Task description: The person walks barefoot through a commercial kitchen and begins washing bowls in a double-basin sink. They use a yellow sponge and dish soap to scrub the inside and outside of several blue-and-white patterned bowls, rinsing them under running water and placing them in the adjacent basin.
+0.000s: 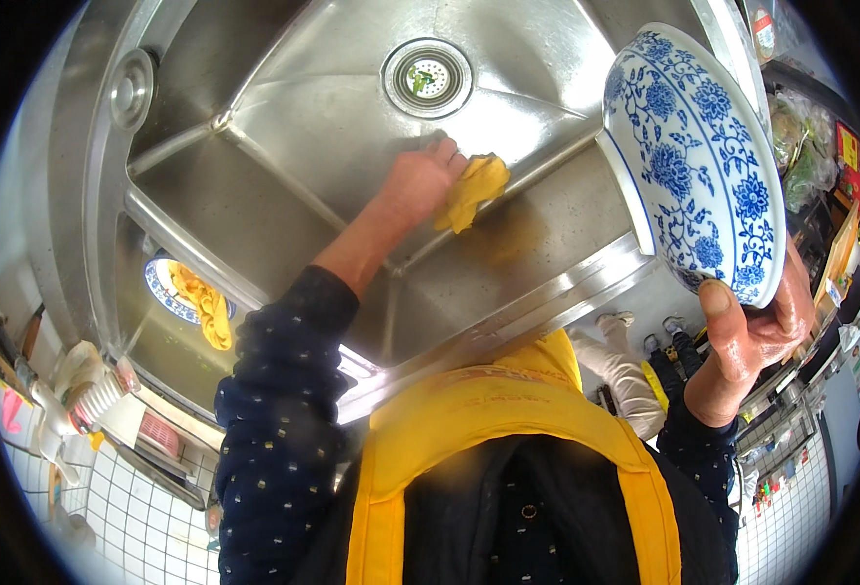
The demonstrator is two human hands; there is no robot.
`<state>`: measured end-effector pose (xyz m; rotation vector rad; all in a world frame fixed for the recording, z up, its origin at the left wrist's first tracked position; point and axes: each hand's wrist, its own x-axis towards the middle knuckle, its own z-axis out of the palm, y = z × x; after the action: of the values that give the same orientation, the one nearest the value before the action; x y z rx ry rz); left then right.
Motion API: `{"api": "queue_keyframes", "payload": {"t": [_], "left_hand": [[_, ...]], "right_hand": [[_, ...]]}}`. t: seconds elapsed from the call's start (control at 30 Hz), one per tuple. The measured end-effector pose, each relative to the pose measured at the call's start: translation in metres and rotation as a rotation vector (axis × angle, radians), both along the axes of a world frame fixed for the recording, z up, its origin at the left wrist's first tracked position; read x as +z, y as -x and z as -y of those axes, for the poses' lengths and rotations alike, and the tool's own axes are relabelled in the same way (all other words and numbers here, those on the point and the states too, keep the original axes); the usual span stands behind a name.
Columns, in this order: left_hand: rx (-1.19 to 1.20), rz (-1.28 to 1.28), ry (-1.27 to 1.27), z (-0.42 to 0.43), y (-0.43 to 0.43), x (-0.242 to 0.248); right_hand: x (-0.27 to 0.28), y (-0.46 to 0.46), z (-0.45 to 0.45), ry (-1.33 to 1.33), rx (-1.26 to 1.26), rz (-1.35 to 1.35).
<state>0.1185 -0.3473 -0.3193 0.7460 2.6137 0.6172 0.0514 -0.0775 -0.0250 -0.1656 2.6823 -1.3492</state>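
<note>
My left hand [426, 179] grips a crumpled yellow cloth [473, 191] over the stainless steel sink basin [313, 124], just below the drain. A large white porcelain bowl [700, 168] with blue flower patterns is held up on the right side. My right hand [762, 329] pinches its rim, the thumb on the patterned outside and the fingers behind. The bowl is tilted onto its side, with its foot ring turned left towards the basin; its inside is hidden. Bits of green food scrap [421, 79] lie on the drain strainer [430, 77].
In the left basin [181, 365], another yellow cloth [207, 300] lies on a blue-and-white dish [158, 281]. A round metal drain cover [131, 89] sits on the sink's left ledge. Behind the sink's front edge [547, 292], people's legs [623, 373] show on the right. Bagged vegetables [802, 139] are at far right.
</note>
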Motion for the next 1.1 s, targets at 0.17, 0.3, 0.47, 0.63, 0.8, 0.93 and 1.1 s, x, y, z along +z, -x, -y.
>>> {"api": "queue_keyframes", "payload": {"t": [0.17, 0.3, 0.47, 0.63, 0.8, 0.93, 1.1], "left_hand": [[0.015, 0.070, 0.097, 0.003, 0.012, 0.000], [0.529, 0.101, -0.059, 0.012, 0.040, -0.001], [0.586, 0.039, -0.211, 0.023, 0.070, 0.004], [0.699, 0.081, -0.147, 0.024, 0.075, 0.008], [0.651, -0.026, -0.231, 0.027, 0.084, 0.003], [0.522, -0.043, -0.272, 0.013, 0.081, 0.010], [0.123, 0.053, -0.105, -0.025, 0.016, 0.037]], "right_hand": [[0.000, 0.000, 0.001, 0.041, -0.036, -0.020], [-0.001, 0.004, 0.002, 0.032, 0.004, -0.003], [-0.003, 0.010, 0.001, 0.004, 0.047, -0.038], [-0.008, 0.014, 0.001, 0.007, 0.063, -0.075], [-0.013, 0.017, 0.001, 0.023, 0.047, -0.064], [-0.014, 0.019, 0.003, 0.022, 0.098, -0.087], [-0.013, 0.017, 0.001, 0.017, 0.071, -0.054]]}}
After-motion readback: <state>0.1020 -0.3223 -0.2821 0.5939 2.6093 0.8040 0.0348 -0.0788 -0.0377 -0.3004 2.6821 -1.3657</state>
